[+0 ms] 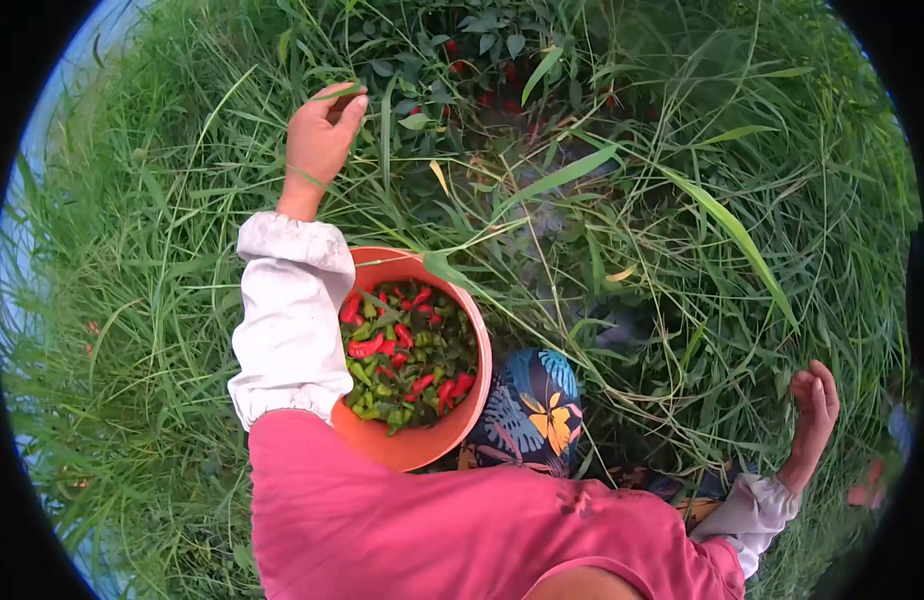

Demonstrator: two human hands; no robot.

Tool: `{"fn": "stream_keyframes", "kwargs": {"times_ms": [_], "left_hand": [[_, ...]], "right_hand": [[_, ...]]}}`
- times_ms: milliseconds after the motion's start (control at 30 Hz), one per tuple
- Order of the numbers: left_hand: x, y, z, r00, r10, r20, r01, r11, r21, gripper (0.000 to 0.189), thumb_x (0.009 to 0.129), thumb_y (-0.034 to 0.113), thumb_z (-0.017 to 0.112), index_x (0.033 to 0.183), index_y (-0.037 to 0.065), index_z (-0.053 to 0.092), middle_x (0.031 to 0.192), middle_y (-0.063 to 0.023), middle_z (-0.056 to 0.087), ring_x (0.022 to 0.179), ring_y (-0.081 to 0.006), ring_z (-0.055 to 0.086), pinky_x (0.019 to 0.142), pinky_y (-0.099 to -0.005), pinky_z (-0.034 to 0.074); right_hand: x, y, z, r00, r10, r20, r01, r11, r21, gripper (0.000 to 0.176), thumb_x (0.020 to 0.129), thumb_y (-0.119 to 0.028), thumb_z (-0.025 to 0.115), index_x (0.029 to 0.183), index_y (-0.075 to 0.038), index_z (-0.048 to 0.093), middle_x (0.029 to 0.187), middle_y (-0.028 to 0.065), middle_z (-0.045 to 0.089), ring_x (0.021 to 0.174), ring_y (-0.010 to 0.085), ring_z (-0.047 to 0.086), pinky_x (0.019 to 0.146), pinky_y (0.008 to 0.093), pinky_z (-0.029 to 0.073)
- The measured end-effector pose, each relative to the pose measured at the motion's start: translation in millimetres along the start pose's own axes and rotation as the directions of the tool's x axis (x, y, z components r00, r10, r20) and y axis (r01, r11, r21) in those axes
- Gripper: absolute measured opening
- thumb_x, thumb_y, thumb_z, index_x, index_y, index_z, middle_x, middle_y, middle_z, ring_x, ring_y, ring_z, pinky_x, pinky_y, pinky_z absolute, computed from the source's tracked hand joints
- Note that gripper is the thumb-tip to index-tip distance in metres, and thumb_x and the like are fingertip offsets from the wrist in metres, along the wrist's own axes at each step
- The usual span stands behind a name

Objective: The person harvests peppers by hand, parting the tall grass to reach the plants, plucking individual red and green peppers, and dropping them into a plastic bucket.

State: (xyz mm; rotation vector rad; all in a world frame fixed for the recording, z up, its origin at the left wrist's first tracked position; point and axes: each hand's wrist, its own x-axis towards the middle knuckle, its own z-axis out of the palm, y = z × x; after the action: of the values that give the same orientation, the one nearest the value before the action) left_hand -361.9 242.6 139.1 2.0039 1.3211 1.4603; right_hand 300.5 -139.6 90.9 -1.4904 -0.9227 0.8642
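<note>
My left hand [322, 148] reaches out over the tall grass, beyond the bucket. Its fingers are loosely bent with a gap to the thumb, and a green grass blade [338, 91] crosses the fingertips. I see nothing gripped in it. Below that forearm stands an orange bucket [472, 330], partly covered by my white sleeve. Red peppers [366, 347] and green peppers [362, 373] lie inside among dark leaves. Far to the right, my right hand [814, 425] is held low over the grass, fingers slightly curled and apart, holding nothing visible.
Leafy pepper plants [487, 45] with some red fruit grow at the top, partly hidden by grass. Long grass stems [572, 170] arch across the middle. My knee in patterned cloth [542, 415] is beside the bucket. Blue sheeting [27, 260] runs along the left edge.
</note>
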Motion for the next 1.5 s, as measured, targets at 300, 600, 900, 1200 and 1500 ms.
{"fn": "stream_keyframes", "kwargs": {"times_ms": [300, 600, 900, 1200, 1500], "left_hand": [[2.9, -166.4, 114.7, 0.400, -0.469, 0.787, -0.689, 0.412, 0.596, 0.024, 0.076, 0.020, 0.075, 0.095, 0.004, 0.074, 0.092, -0.0174, 0.070, 0.089, -0.0321, 0.068, 0.078, -0.0374, 0.055], [-26.3, -143.1, 104.1, 0.256, -0.898, 0.357, 0.842, 0.389, 0.374, 0.022, 0.092, 0.016, 0.063, 0.110, 0.004, 0.062, 0.094, -0.0155, 0.067, 0.085, -0.0275, 0.068, 0.066, -0.0382, 0.059], [-14.8, -151.1, 83.1, 0.362, -0.920, 0.150, 0.908, 0.312, -0.279, 0.035, 0.087, 0.033, 0.067, 0.111, 0.008, 0.060, 0.102, -0.0110, 0.063, 0.090, -0.0305, 0.060, 0.080, -0.0471, 0.050], [-20.4, -74.9, 51.1, 0.248, -0.842, 0.479, 0.954, 0.298, 0.030, 0.029, 0.087, 0.038, 0.053, 0.087, 0.008, 0.055, 0.083, -0.0111, 0.064, 0.069, -0.0278, 0.062, 0.069, -0.0413, 0.050], [-54.8, -6.4, -27.7, 0.458, -0.666, 0.589, 0.884, 0.410, -0.224, 0.031, 0.091, 0.026, 0.052, 0.093, -0.001, 0.065, 0.074, -0.0118, 0.063, 0.062, -0.0200, 0.059, 0.039, -0.0240, 0.034]], "right_hand": [[20.3, -51.1, 231.9, 0.471, -0.461, 0.752, 0.882, 0.271, -0.387, 0.024, 0.073, -0.005, 0.071, 0.096, -0.003, 0.067, 0.105, 0.0133, 0.066, 0.097, 0.0334, 0.064, 0.083, 0.0421, 0.054], [61.7, 35.1, 242.1, 0.821, -0.415, 0.393, 0.566, 0.685, -0.458, 0.012, 0.079, -0.002, 0.067, 0.091, -0.001, 0.068, 0.087, 0.0145, 0.068, 0.082, 0.0321, 0.065, 0.072, 0.0372, 0.052], [50.7, 49.8, 239.9, 0.773, -0.472, 0.424, 0.630, 0.649, -0.426, 0.014, 0.078, 0.000, 0.066, 0.091, -0.001, 0.067, 0.090, 0.0142, 0.068, 0.084, 0.0333, 0.065, 0.074, 0.0388, 0.052], [45.3, 36.3, 243.3, 0.753, -0.467, 0.464, 0.654, 0.617, -0.439, 0.015, 0.077, 0.000, 0.067, 0.091, -0.001, 0.067, 0.090, 0.0136, 0.068, 0.084, 0.0326, 0.065, 0.074, 0.0389, 0.053], [41.9, 27.4, 247.4, 0.750, -0.475, 0.460, 0.657, 0.609, -0.444, 0.014, 0.078, 0.000, 0.066, 0.091, -0.001, 0.067, 0.091, 0.0133, 0.068, 0.084, 0.0323, 0.065, 0.073, 0.0387, 0.053]]}}
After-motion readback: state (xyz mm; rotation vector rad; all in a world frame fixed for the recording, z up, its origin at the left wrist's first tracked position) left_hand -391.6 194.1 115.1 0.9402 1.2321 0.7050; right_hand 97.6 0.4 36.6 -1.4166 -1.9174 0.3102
